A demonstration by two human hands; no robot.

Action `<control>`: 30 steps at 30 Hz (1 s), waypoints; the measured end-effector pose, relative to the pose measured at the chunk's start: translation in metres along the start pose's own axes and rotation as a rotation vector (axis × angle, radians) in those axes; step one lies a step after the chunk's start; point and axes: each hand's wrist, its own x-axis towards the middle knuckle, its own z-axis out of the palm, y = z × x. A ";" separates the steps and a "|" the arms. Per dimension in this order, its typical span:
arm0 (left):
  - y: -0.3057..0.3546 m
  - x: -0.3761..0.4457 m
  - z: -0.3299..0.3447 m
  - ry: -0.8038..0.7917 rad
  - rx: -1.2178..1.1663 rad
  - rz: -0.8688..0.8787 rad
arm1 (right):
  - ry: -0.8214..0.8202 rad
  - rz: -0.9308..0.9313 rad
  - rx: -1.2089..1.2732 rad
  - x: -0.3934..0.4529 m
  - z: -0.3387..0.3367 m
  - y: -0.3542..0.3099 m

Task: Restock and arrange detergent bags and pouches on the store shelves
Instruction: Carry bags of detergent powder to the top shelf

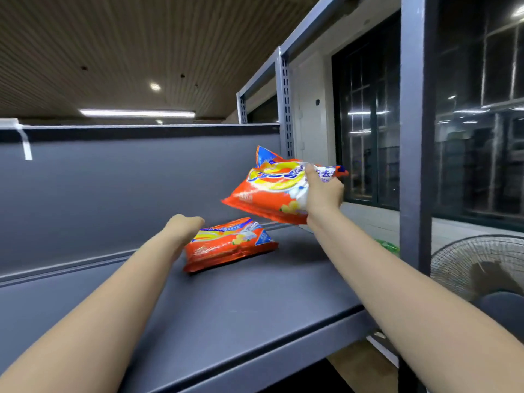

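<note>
Leftmost, the left hand (183, 226) reaches across the grey shelf (255, 302), its fingers curled at the near end of an orange detergent bag (229, 245) lying flat there; whether it truly grips the bag cannot be told. Further right, the right hand (323, 192) holds a second orange detergent bag (272, 191) tilted in the air above the shelf, beside the slotted upright (285, 109).

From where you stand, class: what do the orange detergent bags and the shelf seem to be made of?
Raised bag and lying bag: probably glossy plastic film, since they crinkle and catch highlights. Shelf: likely painted metal with a matt grey finish, a flat thin board with a folded front edge.
</note>
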 end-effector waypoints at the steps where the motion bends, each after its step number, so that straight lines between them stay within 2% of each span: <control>1: -0.001 0.001 0.000 0.007 -0.011 0.018 | -0.027 0.082 -0.048 0.002 0.012 0.003; 5: -0.009 0.001 0.001 0.025 -0.009 0.063 | -0.455 0.334 -0.390 -0.008 0.033 0.032; 8: -0.011 -0.004 0.002 -0.035 0.064 0.091 | -0.647 0.304 -0.746 -0.022 0.023 0.046; 10: -0.010 -0.011 0.004 -0.094 0.104 0.095 | -0.729 0.236 -0.876 -0.030 0.015 0.043; 13: -0.005 -0.022 0.004 -0.102 0.179 0.108 | -0.778 0.128 -0.976 -0.035 0.004 0.035; 18: -0.001 -0.044 0.005 -0.025 0.319 0.111 | -0.800 -0.052 -0.985 -0.046 -0.018 0.024; 24: 0.000 -0.092 -0.005 0.089 0.365 0.119 | -0.799 -0.264 -1.064 -0.065 -0.051 0.002; 30: -0.005 -0.167 -0.029 0.238 0.564 0.178 | -0.928 -0.396 -1.136 -0.098 -0.085 -0.023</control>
